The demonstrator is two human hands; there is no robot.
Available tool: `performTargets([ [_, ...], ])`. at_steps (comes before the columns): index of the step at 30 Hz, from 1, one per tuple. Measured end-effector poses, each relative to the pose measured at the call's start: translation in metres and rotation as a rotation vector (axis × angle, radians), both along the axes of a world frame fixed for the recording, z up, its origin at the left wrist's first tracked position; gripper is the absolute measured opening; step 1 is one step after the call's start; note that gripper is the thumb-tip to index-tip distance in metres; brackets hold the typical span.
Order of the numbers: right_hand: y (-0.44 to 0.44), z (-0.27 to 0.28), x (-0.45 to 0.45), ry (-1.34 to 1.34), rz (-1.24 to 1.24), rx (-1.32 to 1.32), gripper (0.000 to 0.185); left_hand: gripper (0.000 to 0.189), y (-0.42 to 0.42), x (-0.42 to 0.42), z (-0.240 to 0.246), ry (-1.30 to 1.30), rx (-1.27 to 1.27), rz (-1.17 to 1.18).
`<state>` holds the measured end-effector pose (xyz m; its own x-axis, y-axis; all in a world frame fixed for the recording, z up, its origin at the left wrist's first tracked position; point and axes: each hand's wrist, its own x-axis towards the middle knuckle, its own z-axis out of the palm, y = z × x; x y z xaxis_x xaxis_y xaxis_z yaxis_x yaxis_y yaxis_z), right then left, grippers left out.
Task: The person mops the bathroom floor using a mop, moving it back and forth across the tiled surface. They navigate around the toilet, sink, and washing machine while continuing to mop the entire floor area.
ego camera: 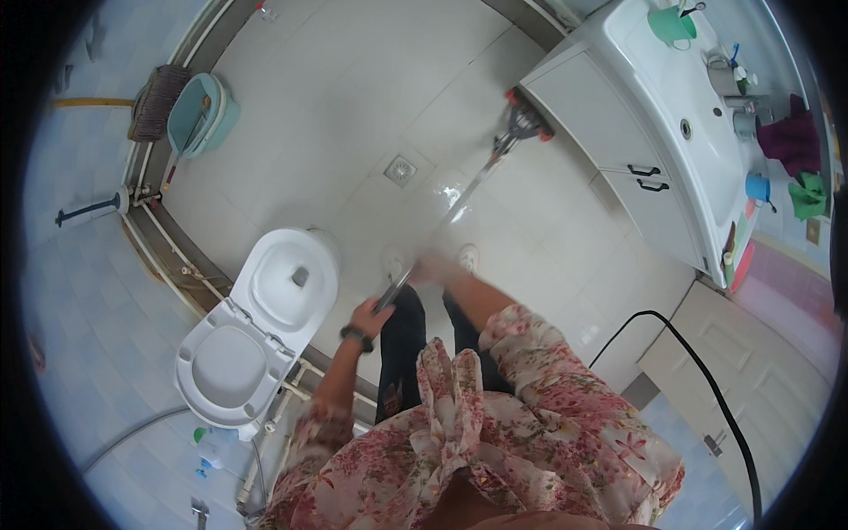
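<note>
Both of my hands are on the metal handle of a floor mop. My left hand, with a dark band at the wrist, grips the handle near its end. Farther along the pole my right hand is closed around it, blurred. The mop head, dark with red-orange ends, lies on the pale tiled floor against the foot of the white vanity cabinet. A wet, shiny patch on the tiles shows beside the pole.
A toilet with its lid raised stands at left. A square floor drain lies ahead. Light-blue basins sit by the wall pipes. The washbasin edge juts out at right. A black hose arcs before the door.
</note>
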<state>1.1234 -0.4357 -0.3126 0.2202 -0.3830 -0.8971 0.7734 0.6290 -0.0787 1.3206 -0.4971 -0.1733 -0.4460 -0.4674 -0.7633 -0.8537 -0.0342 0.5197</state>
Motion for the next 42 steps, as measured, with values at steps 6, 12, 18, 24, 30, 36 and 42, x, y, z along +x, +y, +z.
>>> performTargets([
  [6, 0.011, 0.053, 0.113, -0.367, -0.35, 0.115, 0.018, 0.034, 0.025, 0.12, 0.123, -0.278, -0.033, 0.053],
  [12, -0.004, 0.06, 0.114, -0.011, -0.094, 0.223, 0.007, 0.031, 0.062, 0.107, 0.138, -0.157, -0.162, 0.127],
  [18, -0.047, 0.08, -0.06, 0.919, 0.412, -0.362, 0.014, 0.03, 0.023, -0.021, 0.047, 0.072, -0.228, 0.135],
  [24, -0.129, 0.074, -0.154, 0.652, -0.301, 0.032, 0.032, 0.03, -0.058, -0.212, -0.044, 0.235, -0.137, 0.235],
  [30, -0.109, 0.038, -0.092, 1.001, 0.077, -0.35, 0.03, 0.029, -0.052, -0.152, -0.033, 0.267, -0.003, 0.353],
  [36, -0.012, 0.044, 0.1, -0.034, 0.254, -0.047, 0.034, 0.034, 0.023, 0.058, 0.044, -0.089, 0.221, 0.309],
  [42, 0.04, 0.085, 0.186, -0.528, 0.052, 0.071, 0.02, 0.027, 0.132, 0.184, 0.143, -0.21, 0.121, 0.523],
])
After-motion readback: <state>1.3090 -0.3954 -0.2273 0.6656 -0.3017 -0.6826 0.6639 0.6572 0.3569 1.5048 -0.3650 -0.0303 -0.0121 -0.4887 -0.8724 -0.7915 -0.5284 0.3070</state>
